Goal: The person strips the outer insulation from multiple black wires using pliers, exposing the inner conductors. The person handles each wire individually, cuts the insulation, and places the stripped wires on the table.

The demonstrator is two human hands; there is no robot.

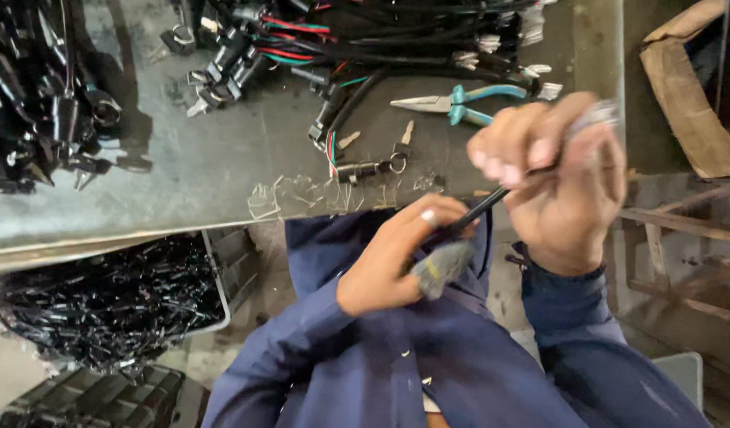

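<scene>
While the left hand [389, 261] clamps a blurred grey tool [440, 265] against a thin black cable [480, 210], the right hand [555, 178] is clenched around the cable's far end, held above the lap just off the workbench [206, 170] edge. The cable looks light and pliable; gripping close to the tool should steady it.

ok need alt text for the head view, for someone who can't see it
Seen from above, a person in dark blue sleeves holds a thin black cable between the left hand and the raised right hand. Beyond, a grey worktable carries bundled wire harnesses and teal-handled pliers.
</scene>
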